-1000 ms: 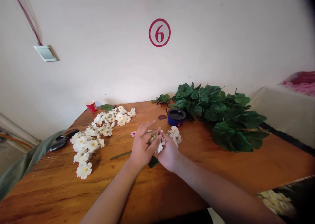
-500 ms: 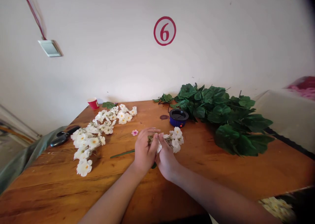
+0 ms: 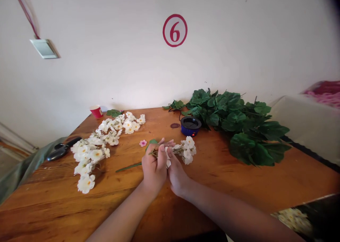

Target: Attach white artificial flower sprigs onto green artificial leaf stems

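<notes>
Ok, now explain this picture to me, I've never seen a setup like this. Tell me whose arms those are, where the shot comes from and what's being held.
There is no machine here. Those are one person's bare hands, the left hand and the right hand. The picture comes from a camera worn on that person's head, looking forward and down. Between the hands is a sprig of white flowers. On the wooden table lie more white flowers, a heap of green leaves, a blue container and a red cup.
</notes>
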`<state>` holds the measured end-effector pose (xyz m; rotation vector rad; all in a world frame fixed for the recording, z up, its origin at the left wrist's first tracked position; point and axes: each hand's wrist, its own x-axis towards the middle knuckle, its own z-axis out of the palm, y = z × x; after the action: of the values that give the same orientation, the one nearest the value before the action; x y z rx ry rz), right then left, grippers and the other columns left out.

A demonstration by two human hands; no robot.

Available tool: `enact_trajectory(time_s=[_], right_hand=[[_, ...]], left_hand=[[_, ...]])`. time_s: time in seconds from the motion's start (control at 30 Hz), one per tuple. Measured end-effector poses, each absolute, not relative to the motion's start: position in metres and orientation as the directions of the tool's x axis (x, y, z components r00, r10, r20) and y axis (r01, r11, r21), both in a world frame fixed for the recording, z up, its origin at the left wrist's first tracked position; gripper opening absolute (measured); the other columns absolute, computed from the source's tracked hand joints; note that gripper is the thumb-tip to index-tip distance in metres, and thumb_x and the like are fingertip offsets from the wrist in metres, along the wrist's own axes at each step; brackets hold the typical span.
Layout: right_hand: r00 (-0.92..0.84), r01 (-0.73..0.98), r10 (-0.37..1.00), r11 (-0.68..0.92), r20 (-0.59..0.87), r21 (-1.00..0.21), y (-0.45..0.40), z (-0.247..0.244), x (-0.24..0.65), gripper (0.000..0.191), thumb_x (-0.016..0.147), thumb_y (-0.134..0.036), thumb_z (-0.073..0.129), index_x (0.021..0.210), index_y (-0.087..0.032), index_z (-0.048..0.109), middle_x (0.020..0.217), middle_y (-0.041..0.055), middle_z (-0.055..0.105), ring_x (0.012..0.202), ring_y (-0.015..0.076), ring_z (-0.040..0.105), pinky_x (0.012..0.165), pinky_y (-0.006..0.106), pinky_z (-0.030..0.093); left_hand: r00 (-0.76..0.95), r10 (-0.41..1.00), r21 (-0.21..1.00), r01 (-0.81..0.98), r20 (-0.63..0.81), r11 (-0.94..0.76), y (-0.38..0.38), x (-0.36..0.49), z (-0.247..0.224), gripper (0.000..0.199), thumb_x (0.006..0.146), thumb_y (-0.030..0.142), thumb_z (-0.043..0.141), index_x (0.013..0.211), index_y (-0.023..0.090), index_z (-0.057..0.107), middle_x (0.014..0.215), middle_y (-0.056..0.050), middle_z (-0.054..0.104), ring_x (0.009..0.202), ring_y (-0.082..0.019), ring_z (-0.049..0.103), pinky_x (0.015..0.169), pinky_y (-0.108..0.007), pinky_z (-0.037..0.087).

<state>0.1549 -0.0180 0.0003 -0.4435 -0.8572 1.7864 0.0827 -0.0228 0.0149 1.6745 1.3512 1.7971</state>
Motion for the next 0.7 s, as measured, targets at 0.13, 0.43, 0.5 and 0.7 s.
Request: enact_trajectory(time_s=[0.13,0.43,0.5,0.7], right_hand=[[-0.387,-0.558,0.916,-0.146,0.101,-0.817,-0.020,0.004,0.159,0.042,0.082,-0.060,0.065,0.109,-0.028,0.068,0.114,0.0032,0.069,0.118,0.0213,0.059,0.104,0.034,0.042],[-0.287,-0.605,0.954,-0.107,0.090,-0.789,-0.020,0.009,0.159,0.028,0.088,-0.053,0.060,0.101,-0.029,0.068,0.112,0.0019,0.069,0.113,0.0207,0.060,0.097,0.035,0.048],[-0.279,-0.641,0.951,-0.082,0.132,-0.763,-0.021,0.006,0.158,0.036,0.089,-0.059,0.057,0.108,-0.029,0.066,0.117,0.0023,0.067,0.117,0.0199,0.058,0.099,0.034,0.046],[-0.251,-0.641,0.960,-0.066,0.127,-0.765,-0.024,0.010,0.156,0.019,0.085,-0.046,0.068,0.092,-0.029,0.067,0.091,0.0004,0.068,0.088,0.0191,0.063,0.078,0.031,0.050]], left_hand=[[-0.281,0.769,0.817,0.131,0.574,-0.562,-0.024,0.089,0.009,0.021,0.099,0.035,0.047,0.084,0.024,0.056,0.089,-0.004,0.076,0.102,-0.021,0.071,0.109,-0.048,0.042],[-0.261,0.838,0.877,0.110,0.479,-0.467,-0.017,0.089,0.013,0.027,0.096,0.039,0.052,0.091,0.020,0.071,0.104,-0.008,0.073,0.100,-0.022,0.070,0.092,-0.039,0.054],[-0.251,0.835,0.872,0.152,0.489,-0.465,-0.018,0.088,0.016,0.029,0.096,0.038,0.052,0.086,0.020,0.073,0.101,-0.008,0.074,0.103,-0.023,0.068,0.095,-0.040,0.053],[-0.305,0.838,0.884,0.034,0.453,-0.466,-0.020,0.093,0.017,0.026,0.095,0.037,0.053,0.080,0.020,0.067,0.095,-0.006,0.074,0.100,-0.022,0.069,0.099,-0.041,0.051]])
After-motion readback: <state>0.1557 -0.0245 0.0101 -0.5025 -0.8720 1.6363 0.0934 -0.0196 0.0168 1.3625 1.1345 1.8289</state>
